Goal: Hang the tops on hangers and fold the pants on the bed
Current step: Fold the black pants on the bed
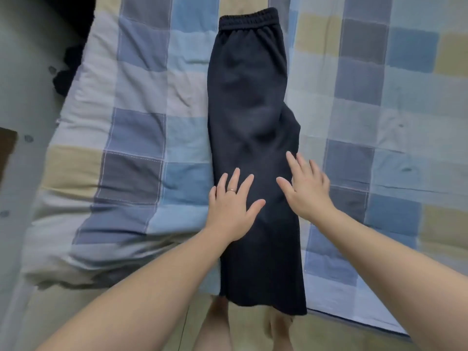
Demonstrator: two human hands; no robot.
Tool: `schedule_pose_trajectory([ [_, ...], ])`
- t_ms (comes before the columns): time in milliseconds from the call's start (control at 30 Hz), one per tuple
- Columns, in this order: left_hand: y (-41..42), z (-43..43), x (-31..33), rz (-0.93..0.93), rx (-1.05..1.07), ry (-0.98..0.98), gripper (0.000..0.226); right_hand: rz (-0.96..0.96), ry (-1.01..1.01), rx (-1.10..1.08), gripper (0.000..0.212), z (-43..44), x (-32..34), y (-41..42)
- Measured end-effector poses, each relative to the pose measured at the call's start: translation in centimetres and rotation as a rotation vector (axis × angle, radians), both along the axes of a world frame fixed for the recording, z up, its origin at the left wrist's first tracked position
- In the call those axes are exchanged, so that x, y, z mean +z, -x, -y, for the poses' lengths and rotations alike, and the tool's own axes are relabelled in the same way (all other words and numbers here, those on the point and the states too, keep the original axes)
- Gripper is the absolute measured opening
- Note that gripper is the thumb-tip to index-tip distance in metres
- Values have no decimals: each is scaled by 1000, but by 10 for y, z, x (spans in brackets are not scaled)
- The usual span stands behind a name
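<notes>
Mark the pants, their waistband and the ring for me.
pants (249,117), head view, middle of the folded legs.
waistband (248,19), head view, centre of the elastic.
ring (231,190), head view, top of the band.

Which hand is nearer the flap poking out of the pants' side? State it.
Right. The right hand lies below the flap; the left hand presses the pants farther away.

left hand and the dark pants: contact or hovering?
Touching. The head view shows the left hand lying flat on the pants, fingers spread and straight, with no gap or shadow line under the palm.
</notes>
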State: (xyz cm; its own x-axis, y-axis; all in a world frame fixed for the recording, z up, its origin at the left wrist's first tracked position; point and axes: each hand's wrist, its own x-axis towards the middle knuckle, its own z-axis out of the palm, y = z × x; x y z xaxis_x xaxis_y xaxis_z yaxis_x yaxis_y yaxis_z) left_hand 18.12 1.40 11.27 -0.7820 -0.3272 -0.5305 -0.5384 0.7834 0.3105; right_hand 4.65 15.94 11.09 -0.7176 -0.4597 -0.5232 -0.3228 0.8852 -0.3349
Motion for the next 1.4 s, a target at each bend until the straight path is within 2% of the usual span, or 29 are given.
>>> schedule_pose_trajectory([
  [100,-53,-38,-2,-3,132,-27,68,22,11,22,65,-32,0,-38],
  [300,-158,-109,-19,116,296,-92,67,93,25,-27,63,-88,0,-100],
  [500,-219,-148,-37,51,488,-174,75,277,-26,-143,63,-139,-32,-168],
  [633,-231,-141,-58,-19,597,-185,79,339,12,-316,68,-165,-61,-196],
  [767,-214,-125,-79,-121,803,-205,58,534,69,-518,80,-171,-91,-206],
  [833,-206,-116,-89,-111,873,-229,51,610,108,-635,77,-167,-104,-208],
  [967,-206,-105,-102,-96,900,-245,48,637,122,-781,58,-158,-117,-206],
  [1133,-222,-120,-99,-22,849,-365,40,861,88,-827,44,-157,-106,-207],
  [1267,-228,-134,-87,118,838,-481,29,909,66,-841,43,-152,-88,-214],
  [1400,-232,-130,-65,222,827,-568,21,862,2,-847,49,-145,-58,-217],
])
